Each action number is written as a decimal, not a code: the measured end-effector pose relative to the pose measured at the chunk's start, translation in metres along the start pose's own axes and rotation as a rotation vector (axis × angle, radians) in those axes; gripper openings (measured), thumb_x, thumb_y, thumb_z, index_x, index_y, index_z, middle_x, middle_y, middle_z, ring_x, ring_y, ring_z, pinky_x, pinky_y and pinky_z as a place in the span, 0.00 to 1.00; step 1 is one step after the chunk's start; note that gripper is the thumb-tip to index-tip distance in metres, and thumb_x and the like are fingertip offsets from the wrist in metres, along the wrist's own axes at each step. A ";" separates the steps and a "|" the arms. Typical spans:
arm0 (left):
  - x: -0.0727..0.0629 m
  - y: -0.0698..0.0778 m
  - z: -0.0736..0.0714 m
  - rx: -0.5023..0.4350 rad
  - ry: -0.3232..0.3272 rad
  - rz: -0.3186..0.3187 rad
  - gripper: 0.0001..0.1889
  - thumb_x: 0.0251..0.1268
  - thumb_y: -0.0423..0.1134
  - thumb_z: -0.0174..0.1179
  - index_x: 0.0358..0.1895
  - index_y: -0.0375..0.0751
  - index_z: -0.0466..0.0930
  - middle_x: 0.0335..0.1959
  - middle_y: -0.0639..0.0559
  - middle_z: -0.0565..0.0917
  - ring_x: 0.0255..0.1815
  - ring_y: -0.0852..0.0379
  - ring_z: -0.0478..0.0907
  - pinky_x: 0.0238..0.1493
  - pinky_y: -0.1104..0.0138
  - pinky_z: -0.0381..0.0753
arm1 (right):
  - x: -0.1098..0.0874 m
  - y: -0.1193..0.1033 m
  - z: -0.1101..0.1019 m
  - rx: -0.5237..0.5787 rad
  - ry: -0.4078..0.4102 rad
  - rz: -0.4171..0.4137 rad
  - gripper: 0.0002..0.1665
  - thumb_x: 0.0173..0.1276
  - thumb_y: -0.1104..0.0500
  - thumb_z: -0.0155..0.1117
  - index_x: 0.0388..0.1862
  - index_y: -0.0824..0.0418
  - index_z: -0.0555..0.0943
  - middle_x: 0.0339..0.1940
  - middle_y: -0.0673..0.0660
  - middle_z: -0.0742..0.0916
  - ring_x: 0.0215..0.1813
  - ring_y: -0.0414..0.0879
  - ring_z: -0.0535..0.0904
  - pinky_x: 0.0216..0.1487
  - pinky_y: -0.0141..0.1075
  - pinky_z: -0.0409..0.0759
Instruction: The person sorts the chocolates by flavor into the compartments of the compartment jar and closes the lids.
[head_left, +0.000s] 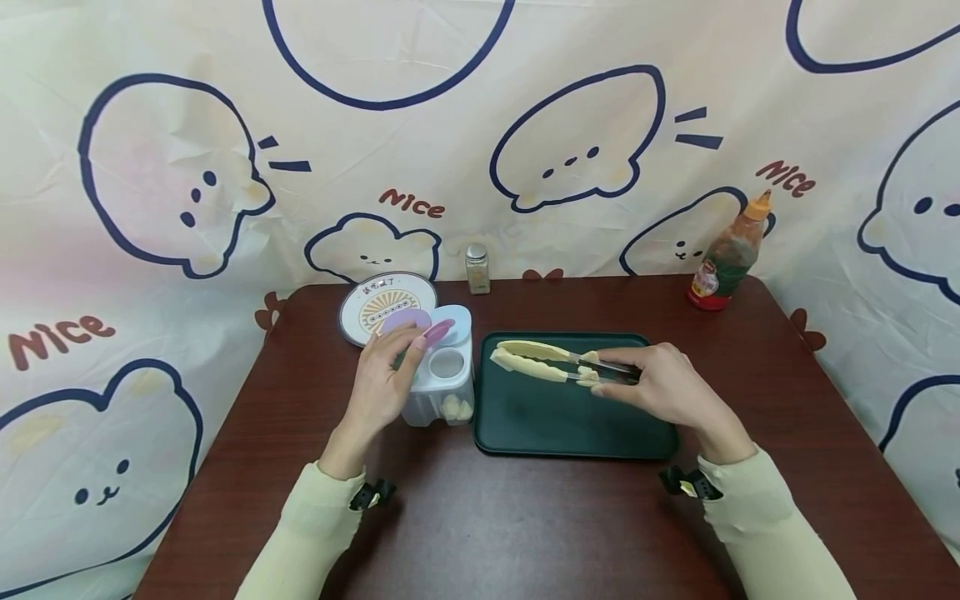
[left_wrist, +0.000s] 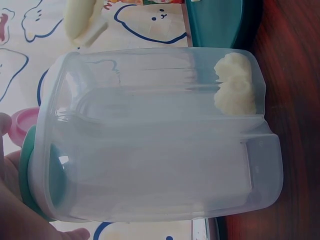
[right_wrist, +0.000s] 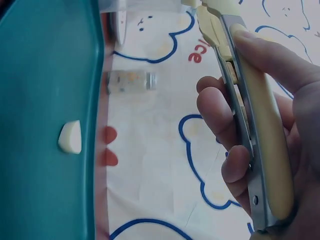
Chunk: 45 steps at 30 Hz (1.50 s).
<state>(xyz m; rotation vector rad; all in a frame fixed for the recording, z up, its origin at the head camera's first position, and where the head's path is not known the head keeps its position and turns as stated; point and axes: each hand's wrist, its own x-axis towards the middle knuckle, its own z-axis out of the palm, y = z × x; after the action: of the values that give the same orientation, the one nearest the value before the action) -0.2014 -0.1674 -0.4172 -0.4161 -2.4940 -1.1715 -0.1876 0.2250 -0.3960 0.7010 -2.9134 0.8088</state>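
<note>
My left hand (head_left: 384, 375) is over a clear storage container (left_wrist: 160, 135) with coloured lids, thumb and forefinger at the raised pink lid (head_left: 438, 332). Beside that lid a round opening is uncovered. Pale chunks (left_wrist: 235, 85) lie at the bottom of one compartment. With my right hand (head_left: 671, 383) I grip cream-tipped kitchen tongs (head_left: 536, 350) by their handles, above a dark green tray (head_left: 577, 433). The tong tips point left toward the container, with a pale piece (head_left: 501, 358) between them. A white chunk (right_wrist: 71, 137) sits on the tray in the right wrist view.
A round patterned plate (head_left: 360, 308) stands behind the container at the back left. Near the back edge is a small shaker jar (head_left: 477, 271). A sauce bottle (head_left: 723, 262) with a yellow cap stands at the back right. A printed cloth hangs behind the table.
</note>
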 end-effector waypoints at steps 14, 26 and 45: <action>0.000 0.001 0.000 0.005 -0.001 -0.005 0.21 0.76 0.51 0.49 0.55 0.42 0.85 0.59 0.45 0.84 0.72 0.47 0.72 0.79 0.39 0.45 | 0.020 -0.029 0.011 0.061 0.042 -0.059 0.29 0.59 0.45 0.76 0.58 0.52 0.84 0.19 0.42 0.80 0.20 0.38 0.69 0.20 0.30 0.65; 0.000 0.001 0.000 0.008 -0.008 -0.016 0.22 0.77 0.52 0.48 0.55 0.42 0.84 0.61 0.45 0.84 0.72 0.48 0.71 0.79 0.38 0.45 | 0.030 -0.044 0.023 0.078 0.050 -0.094 0.28 0.59 0.44 0.75 0.58 0.51 0.85 0.16 0.41 0.78 0.18 0.37 0.66 0.18 0.29 0.61; 0.000 0.001 0.000 0.005 0.006 0.002 0.20 0.76 0.50 0.50 0.55 0.42 0.85 0.59 0.44 0.84 0.72 0.47 0.72 0.79 0.38 0.46 | 0.032 -0.043 0.026 0.059 0.013 -0.068 0.30 0.59 0.42 0.75 0.60 0.50 0.84 0.15 0.42 0.75 0.18 0.37 0.67 0.19 0.29 0.61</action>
<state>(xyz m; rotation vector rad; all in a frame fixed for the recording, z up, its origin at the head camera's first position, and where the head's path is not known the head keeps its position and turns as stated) -0.2009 -0.1667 -0.4169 -0.4130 -2.4907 -1.1645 -0.1956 0.1660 -0.3927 0.7914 -2.8474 0.8921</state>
